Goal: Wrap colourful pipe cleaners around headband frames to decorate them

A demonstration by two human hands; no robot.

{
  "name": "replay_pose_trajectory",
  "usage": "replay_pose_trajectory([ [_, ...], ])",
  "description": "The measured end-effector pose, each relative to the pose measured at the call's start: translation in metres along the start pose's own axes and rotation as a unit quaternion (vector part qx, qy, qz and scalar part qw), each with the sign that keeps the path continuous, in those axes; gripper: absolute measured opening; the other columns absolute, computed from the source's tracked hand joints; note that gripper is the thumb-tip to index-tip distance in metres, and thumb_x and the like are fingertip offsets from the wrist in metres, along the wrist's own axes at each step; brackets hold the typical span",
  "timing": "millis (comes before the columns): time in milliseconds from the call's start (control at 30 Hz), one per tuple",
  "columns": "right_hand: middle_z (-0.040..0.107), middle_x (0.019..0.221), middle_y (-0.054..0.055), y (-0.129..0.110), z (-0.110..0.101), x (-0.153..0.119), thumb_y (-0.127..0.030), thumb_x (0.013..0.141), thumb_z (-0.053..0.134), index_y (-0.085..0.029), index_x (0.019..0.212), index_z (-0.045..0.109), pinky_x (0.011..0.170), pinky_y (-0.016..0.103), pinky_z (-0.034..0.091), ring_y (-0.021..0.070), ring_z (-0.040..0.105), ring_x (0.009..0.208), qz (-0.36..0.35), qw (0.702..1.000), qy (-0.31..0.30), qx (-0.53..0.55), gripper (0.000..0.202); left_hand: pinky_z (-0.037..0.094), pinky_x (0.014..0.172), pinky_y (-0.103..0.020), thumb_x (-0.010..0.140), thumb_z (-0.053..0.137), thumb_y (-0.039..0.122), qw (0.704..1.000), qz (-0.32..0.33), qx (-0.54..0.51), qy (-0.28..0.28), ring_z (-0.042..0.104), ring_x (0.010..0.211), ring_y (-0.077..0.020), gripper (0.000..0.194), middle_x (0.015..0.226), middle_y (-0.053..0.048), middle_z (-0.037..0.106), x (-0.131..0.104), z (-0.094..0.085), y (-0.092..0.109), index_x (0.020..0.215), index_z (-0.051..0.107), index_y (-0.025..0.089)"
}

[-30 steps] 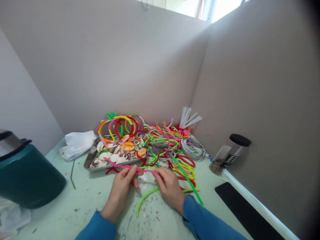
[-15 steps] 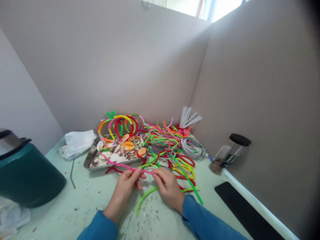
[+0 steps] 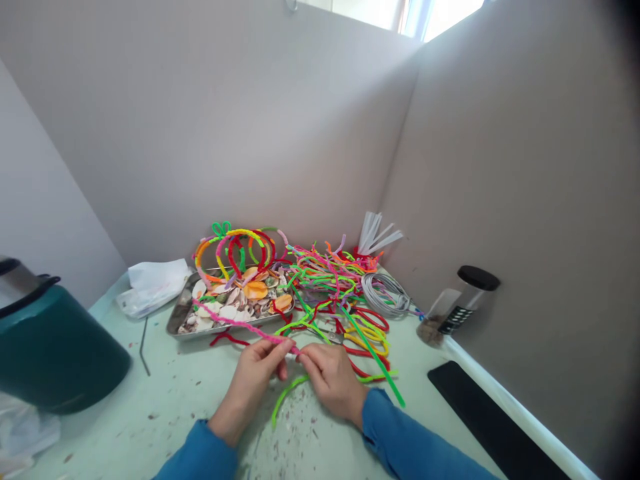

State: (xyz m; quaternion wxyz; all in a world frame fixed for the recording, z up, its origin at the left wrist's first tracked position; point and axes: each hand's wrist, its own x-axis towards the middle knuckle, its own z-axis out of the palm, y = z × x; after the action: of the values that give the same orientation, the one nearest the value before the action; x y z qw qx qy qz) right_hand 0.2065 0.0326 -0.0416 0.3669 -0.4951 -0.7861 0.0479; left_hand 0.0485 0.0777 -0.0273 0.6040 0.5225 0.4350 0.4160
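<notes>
A twisted pink pipe cleaner point(image 3: 240, 324) is pinched between both hands, its long free end reaching up left over the shell tray. My left hand point(image 3: 260, 372) grips it between thumb and fingers. Close beside it on the right, my right hand point(image 3: 331, 377) closes on the pink piece's near end. Under my right hand, a light green pipe cleaner point(image 3: 286, 395) lies curved on the table. A straight green strip point(image 3: 373, 353) lies to the right, across yellow and red loops point(image 3: 377, 333).
Behind the hands are a metal tray point(image 3: 173, 321) of shells, colourful hoops point(image 3: 247, 233) and a pipe cleaner pile point(image 3: 325, 270). A teal bottle point(image 3: 63, 353) stands left. Right are a wire coil point(image 3: 385, 297), a clear jar point(image 3: 457, 310) and a black strip point(image 3: 485, 413).
My right hand has moved slightly left, nearer my left hand. Less of the pink piece shows between them, and its far end has shifted a little up and left.
</notes>
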Motion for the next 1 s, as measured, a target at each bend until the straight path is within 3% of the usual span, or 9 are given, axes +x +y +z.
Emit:
replay_pose_trajectory([
  [200,0.053,0.064,-0.001,0.000,0.000,0.001,-0.023,0.094,0.036,-0.019,0.073,0.049,0.056,0.025,0.033,0.0122,0.050,0.059,0.018,1.000,0.004,-0.008,0.025,0.029,0.045,-0.018,0.074,0.062,0.046,0.999,-0.002,-0.027,0.027,0.042,0.040,-0.0075,0.032,0.038,0.004,0.052,0.002,-0.003,-0.002,0.074,0.062,0.014],
  [433,0.051,0.064,-0.001,0.001,0.002,-0.001,-0.024,0.094,0.035,-0.019,0.073,0.046,0.056,0.025,0.031,0.0124,0.049,0.059,0.018,1.000,0.010,-0.014,0.024,0.030,0.043,-0.018,0.068,0.069,0.042,0.999,-0.015,-0.036,0.008,0.045,0.040,-0.0082,0.031,0.041,0.003,0.054,0.003,-0.003,-0.003,0.080,0.065,0.013],
  [733,0.052,0.065,-0.002,0.005,0.002,0.001,-0.023,0.095,0.033,-0.019,0.072,0.046,0.057,0.023,0.031,0.0114,0.049,0.061,0.029,0.999,-0.019,-0.012,0.027,0.030,0.044,-0.017,0.072,0.065,0.042,0.996,-0.023,-0.079,-0.014,0.042,0.037,-0.0062,0.030,0.037,0.004,0.051,0.004,-0.003,-0.006,0.074,0.061,0.012],
  [867,0.055,0.069,0.000,-0.002,-0.007,-0.003,-0.031,0.094,0.039,-0.018,0.072,0.048,0.058,0.024,0.032,0.0127,0.051,0.064,0.067,0.994,-0.041,-0.080,0.028,0.032,0.041,-0.018,0.066,0.069,0.042,0.997,-0.010,-0.076,0.022,0.045,0.036,-0.0071,0.033,0.043,0.004,0.056,0.005,-0.002,-0.003,0.076,0.059,0.013],
  [1000,0.058,0.072,0.002,-0.011,-0.031,-0.010,-0.032,0.094,0.039,-0.018,0.073,0.052,0.062,0.024,0.035,0.0143,0.054,0.068,0.115,0.983,-0.064,-0.130,0.028,0.034,0.038,-0.019,0.062,0.071,0.043,0.995,0.016,-0.076,0.064,0.046,0.035,-0.0067,0.036,0.061,0.001,0.065,0.004,0.000,0.001,0.078,0.057,0.014],
])
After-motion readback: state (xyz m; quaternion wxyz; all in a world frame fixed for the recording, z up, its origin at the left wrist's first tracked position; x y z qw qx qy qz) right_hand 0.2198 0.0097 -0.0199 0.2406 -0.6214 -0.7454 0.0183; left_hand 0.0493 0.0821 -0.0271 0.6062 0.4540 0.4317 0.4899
